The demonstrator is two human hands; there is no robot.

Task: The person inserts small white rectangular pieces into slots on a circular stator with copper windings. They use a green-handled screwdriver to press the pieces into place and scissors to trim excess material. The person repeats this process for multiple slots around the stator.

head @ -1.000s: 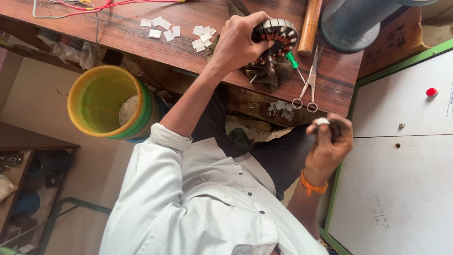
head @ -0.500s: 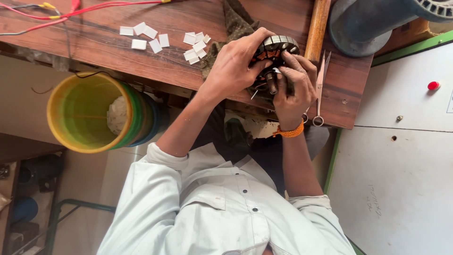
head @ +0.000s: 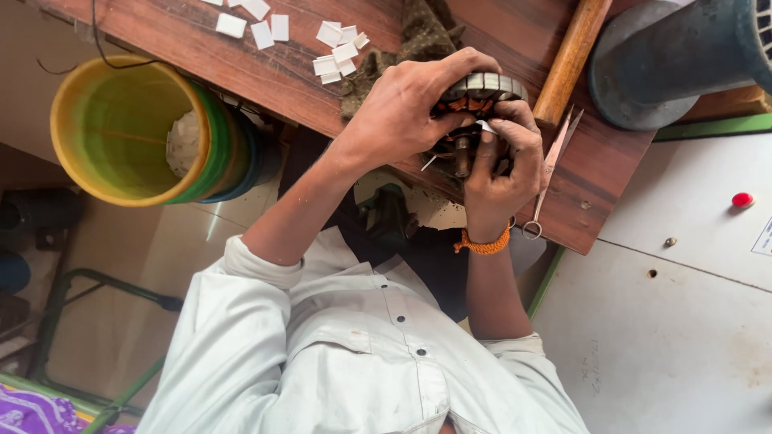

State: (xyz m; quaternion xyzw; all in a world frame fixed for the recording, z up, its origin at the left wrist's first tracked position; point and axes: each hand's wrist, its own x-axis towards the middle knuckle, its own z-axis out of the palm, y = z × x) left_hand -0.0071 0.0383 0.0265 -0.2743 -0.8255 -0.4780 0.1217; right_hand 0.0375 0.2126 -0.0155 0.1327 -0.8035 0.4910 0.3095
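Most of the stator (head: pixel 482 96) hidden under both hands, grey motor housing (head: pixel 675 56) cut by the edge.

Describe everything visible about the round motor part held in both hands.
The motor stator is a round, ribbed grey metal ring with copper-orange windings showing inside and a short metal shaft pointing toward the person. It sits tilted at the edge of the wooden bench. The left hand wraps over its top and side; the right hand grips it from below, fingers at the core. Most of it is hidden by the hands.

Soft even daylight, sharp focus, faint shadows, slight edge distortion.
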